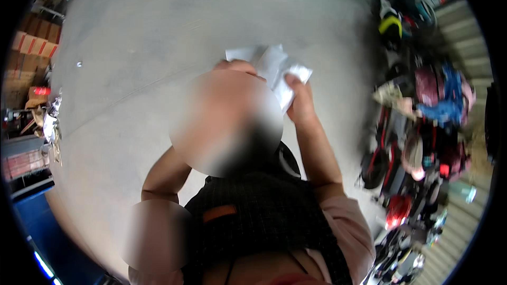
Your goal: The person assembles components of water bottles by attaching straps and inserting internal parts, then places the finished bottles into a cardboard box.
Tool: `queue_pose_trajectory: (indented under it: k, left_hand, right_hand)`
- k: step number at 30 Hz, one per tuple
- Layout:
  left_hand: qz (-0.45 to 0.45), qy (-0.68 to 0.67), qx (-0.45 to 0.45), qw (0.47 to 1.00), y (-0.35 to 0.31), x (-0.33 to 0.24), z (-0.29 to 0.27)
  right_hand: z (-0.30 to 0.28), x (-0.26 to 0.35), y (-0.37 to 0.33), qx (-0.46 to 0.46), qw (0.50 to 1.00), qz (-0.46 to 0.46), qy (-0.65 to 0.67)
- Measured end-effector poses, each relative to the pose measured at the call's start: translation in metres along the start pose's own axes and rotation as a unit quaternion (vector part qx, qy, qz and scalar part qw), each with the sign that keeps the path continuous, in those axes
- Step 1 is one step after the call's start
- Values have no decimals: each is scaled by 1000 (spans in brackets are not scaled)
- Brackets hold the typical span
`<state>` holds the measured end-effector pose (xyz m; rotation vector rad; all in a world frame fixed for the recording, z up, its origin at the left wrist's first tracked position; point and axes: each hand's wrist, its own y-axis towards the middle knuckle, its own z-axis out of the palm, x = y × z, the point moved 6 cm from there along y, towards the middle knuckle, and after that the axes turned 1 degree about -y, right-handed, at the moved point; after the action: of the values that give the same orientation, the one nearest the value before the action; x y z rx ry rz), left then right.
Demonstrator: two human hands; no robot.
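Observation:
A white, shiny, crumpled sheet [272,66] is held out in front of me above the concrete floor; whether it is paper or plastic I cannot tell. My right hand [302,103] grips its right part, the thumb lying on top. Behind the curled fingers of my left hand [237,66], the sheet's far left corner sticks out. A round blurred patch hides most of that hand and its wrist. I wear a dark checked apron [253,227] over pink sleeves.
Grey concrete floor [142,31] spreads around me. Along the corrugated wall [465,37] at right stand several scooters [380,163] with bags and clothes on them. Stacked cardboard boxes [34,45] line the left side, and a blue panel [45,227] is at lower left.

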<state>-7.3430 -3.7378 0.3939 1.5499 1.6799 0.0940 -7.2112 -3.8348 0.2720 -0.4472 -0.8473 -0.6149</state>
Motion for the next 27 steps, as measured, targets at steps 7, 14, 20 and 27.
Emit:
queue_pose_trajectory:
  k: [7,14,20,27]
  left_hand:
    - [-95,103,9,990,190,241,-41]
    - [-39,259,28,965,363,509,21]
    - [65,143,48,986,569,696,107]
    - [254,-7,177,951,832,885,246]
  right_hand:
    - [79,-36,309,105,975,180,-74]
    - [88,-42,658,190,961,187,-76]
    - [62,1,873,71,979,193,-10]
    - [-10,64,1139,-126,985,100,67]
